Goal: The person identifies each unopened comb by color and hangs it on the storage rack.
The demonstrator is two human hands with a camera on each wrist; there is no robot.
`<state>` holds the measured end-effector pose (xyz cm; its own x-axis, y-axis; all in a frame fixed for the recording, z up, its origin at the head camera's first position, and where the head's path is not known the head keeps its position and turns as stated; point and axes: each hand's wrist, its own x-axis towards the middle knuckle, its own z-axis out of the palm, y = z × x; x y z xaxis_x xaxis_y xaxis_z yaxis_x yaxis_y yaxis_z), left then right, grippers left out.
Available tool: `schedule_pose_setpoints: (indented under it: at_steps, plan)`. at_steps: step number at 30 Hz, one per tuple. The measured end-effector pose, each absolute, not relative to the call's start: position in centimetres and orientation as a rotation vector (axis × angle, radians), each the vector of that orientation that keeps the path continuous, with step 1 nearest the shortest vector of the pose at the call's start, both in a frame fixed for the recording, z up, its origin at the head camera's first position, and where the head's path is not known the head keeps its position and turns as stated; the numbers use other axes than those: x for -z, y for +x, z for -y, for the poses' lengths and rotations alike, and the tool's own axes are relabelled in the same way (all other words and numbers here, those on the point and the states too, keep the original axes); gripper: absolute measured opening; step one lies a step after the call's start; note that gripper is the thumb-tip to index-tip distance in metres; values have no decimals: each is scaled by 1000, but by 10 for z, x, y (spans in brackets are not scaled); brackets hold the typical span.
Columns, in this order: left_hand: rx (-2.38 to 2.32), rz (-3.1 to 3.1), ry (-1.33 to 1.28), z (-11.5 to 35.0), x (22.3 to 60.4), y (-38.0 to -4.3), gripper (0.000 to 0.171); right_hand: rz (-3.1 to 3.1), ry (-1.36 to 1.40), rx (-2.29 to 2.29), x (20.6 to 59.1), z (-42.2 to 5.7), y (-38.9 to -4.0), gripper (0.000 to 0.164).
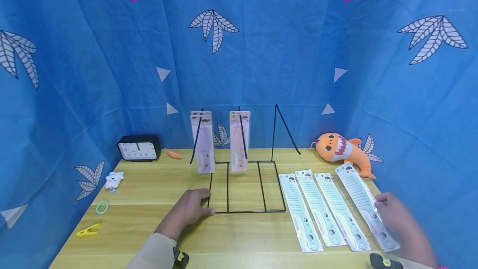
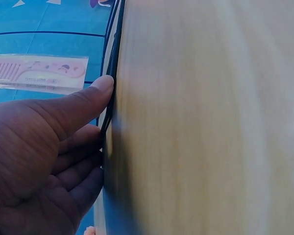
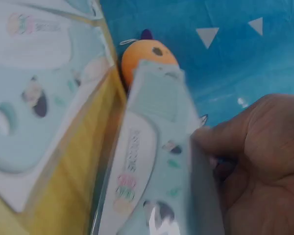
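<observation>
Head view: orange shark plush [image 1: 334, 146] just behind rightmost pkgd green comb [image 1: 360, 196]; three more green combs [image 1: 319, 209] alongside. Blk wire rack [image 1: 246, 211] mid-table w/ pink combs [image 1: 237, 144] + purple combs [image 1: 205, 144] hung. L hand [image 1: 190, 206] at rack's near L corner, thumb + fingers clamped on wire; R hand [image 1: 396, 213] pinches comb's R edge.
</observation>
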<state>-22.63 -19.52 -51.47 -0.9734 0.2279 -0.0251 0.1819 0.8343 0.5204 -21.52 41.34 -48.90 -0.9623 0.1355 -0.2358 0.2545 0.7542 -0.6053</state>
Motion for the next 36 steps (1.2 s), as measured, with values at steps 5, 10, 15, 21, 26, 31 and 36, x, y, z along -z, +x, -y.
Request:
schedule_pose_setpoints:
  at_steps: [5,10,15,21,26,31,36]
  plan:
    - [-828,-2916,321,195,514,-227,63,-2950,209,1098,472,-399,-216,43]
    - [-819,-2928,344,196,514,-227,63,-3075,74,1251,451,-370,-212,33]
    - [-815,-2926,334,195,515,-228,63,-2987,-224,1624,433,-334,-210,16]
    - [-825,-2911,306,195,514,-227,63,-2596,-574,2126,430,-300,-211,5]
    - [-834,-2900,301,195,514,-227,64,-2330,-780,2245,437,-286,-211,21]
    - [-829,-2896,295,195,514,-227,64,-2109,-845,2314,446,-278,-210,26]
    - [-826,-2903,295,195,513,-227,63,-1949,-884,2290,457,-276,-212,32]
